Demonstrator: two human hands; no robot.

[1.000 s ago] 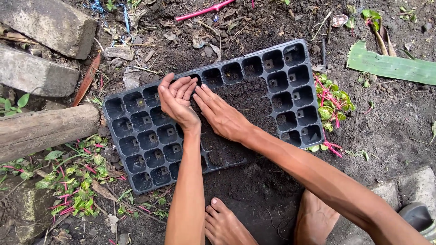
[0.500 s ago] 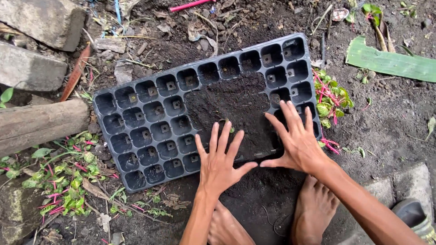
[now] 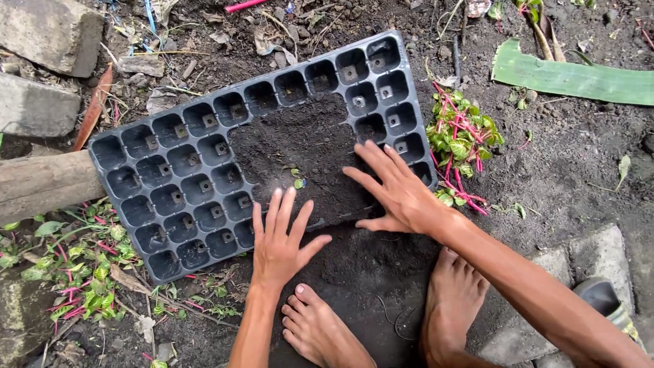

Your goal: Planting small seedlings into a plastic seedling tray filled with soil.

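A black plastic seedling tray (image 3: pixel 170 177) with many square cells lies on the bare ground. Dark soil (image 3: pixel 306 153) covers its middle cells and spills past the near edge. My left hand (image 3: pixel 281 242) lies flat, fingers spread, on the tray's near edge beside the soil. My right hand (image 3: pixel 398 191) is pressed flat with its fingers apart on the right part of the soil, close to the tray's right rim. Neither hand holds anything. My two bare feet (image 3: pixel 327 330) stand on the dark earth below the tray.
A log (image 3: pixel 41 182) lies at the left, with grey stone blocks (image 3: pixel 44 27) above it. A red-stemmed green plant (image 3: pixel 463 140) grows by the tray's right rim. A long green leaf (image 3: pixel 579 78) lies at top right, and small weeds (image 3: pixel 75 272) at bottom left.
Both hands slid from the tray's middle back to its near edge, spreading flat over the soil. The right hand shifted right, the left one down.
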